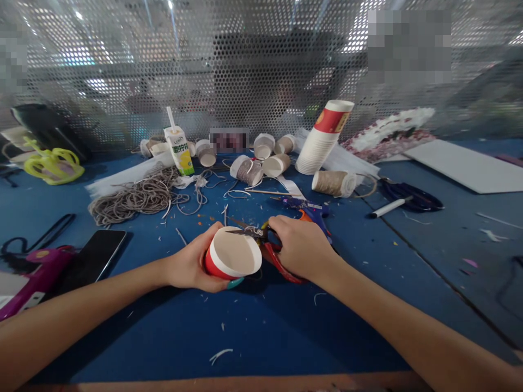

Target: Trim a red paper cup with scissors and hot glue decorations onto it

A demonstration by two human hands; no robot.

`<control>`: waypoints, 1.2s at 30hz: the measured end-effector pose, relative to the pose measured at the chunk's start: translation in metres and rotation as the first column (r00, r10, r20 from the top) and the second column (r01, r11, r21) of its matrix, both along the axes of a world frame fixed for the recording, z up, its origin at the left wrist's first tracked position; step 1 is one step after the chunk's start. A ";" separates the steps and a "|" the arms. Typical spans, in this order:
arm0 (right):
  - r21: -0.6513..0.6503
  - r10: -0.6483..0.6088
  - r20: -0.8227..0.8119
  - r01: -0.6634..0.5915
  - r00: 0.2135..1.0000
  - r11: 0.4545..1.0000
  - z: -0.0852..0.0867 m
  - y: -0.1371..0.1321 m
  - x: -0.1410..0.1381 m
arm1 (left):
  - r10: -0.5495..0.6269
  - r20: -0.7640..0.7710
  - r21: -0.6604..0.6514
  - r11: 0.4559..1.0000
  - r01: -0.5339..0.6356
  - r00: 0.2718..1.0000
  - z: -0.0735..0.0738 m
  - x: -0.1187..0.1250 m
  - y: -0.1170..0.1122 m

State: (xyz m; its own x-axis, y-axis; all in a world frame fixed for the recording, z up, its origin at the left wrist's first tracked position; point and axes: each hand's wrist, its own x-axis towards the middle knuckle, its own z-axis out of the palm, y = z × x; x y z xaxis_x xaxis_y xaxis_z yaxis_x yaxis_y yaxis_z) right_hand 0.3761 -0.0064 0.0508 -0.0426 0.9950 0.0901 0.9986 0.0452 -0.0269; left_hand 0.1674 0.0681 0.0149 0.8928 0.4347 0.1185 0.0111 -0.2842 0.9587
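Magenta glue gun [38, 277] at the far left of the red-and-white paper cup [235, 250], with a yellow crown-shaped thing [55, 173] further back on that same side. Coming closer to the cup, there's a dark phone [98, 253] lying flat to its left, then a messy heap of grey cord [131, 198] behind it to the left, and an upright drink carton [180, 152] with a straw further back.

Cup itself is in the left hand [192, 261], just above the blue tabletop [163, 337], mouth tipped toward the camera. Thumb (teal nail) presses its near side; the other fingers wrap round the far side, mostly hidden, so can't tell if they're spread.

At the cup's far right rim are the red-handled scissors [274, 258], blades apart. Can't tell if they're biting paper. Right hand [304, 247] has its fingers curled round the handles, though I can't make out which finger sits in which loop.

Behind the cup to the right: blue glue gun [304, 206], then a leaning stack of cups [321, 142], and a twine-wrapped cup [333, 183] on its side. Well right of the cup, a white marker [390, 208], then a white board [469, 166].
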 end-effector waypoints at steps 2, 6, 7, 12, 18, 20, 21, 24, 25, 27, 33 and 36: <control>-0.012 0.008 0.035 -0.008 0.999 1.000 0.001 -0.001 -0.001 | -0.017 0.000 -0.003 1.000 0.017 1.000 0.001 0.000 0.000; -0.020 0.023 0.076 -0.022 0.997 1.000 0.001 -0.002 -0.003 | -0.034 -0.009 0.012 0.999 0.034 0.999 0.002 0.000 0.000; -0.018 0.025 0.083 -0.023 0.996 1.000 0.001 -0.002 -0.004 | -0.035 -0.015 0.012 0.999 0.035 0.999 0.002 0.000 -0.001; -0.048 0.021 0.117 -0.015 0.993 0.999 -0.001 -0.003 -0.005 | -0.064 -0.045 -0.020 0.998 0.064 0.997 0.000 -0.001 -0.001; -0.069 0.024 0.120 -0.015 0.993 0.997 -0.002 -0.002 -0.006 | -0.081 -0.050 -0.096 0.992 0.076 0.995 0.001 -0.002 -0.002; -0.074 0.047 0.112 -0.039 0.993 0.997 -0.003 -0.003 -0.006 | -0.084 -0.069 -0.091 0.993 0.078 0.994 0.002 -0.002 -0.002; -0.073 0.058 0.109 -0.050 0.992 0.996 -0.003 -0.003 -0.007 | -0.085 -0.074 -0.085 0.993 0.078 0.994 0.003 -0.002 -0.002; -0.049 0.076 0.095 -0.072 0.993 0.996 -0.003 -0.004 -0.007 | -0.091 -0.088 -0.094 0.992 0.083 0.992 0.003 -0.004 -0.001; -0.034 0.078 0.078 -0.075 0.994 0.997 -0.003 -0.004 -0.006 | -0.100 -0.093 -0.107 0.990 0.090 0.991 0.002 -0.004 -0.001; -0.006 0.079 0.024 -0.078 0.997 0.997 -0.004 -0.003 -0.005 | -0.112 -0.082 -0.138 0.985 0.100 0.990 0.002 -0.004 0.001; 0.075 0.012 -0.183 0.002 0.983 0.997 -0.008 0.003 0.003 | -0.143 0.024 -0.236 0.961 0.145 0.989 0.004 -0.003 0.003; 0.065 0.025 -0.187 -0.013 0.982 0.998 -0.008 0.004 0.005 | -0.130 0.016 -0.299 0.946 0.129 0.991 0.005 -0.003 0.002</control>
State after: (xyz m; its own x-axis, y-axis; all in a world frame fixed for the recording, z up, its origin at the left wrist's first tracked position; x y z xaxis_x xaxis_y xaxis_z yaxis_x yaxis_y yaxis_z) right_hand 0.3816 -0.0019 0.0431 -0.0377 0.9863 0.1605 0.9751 0.0715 -0.2100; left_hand 0.1648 0.0703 0.0197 0.9439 0.3303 -0.0024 -0.0029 0.0157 0.9999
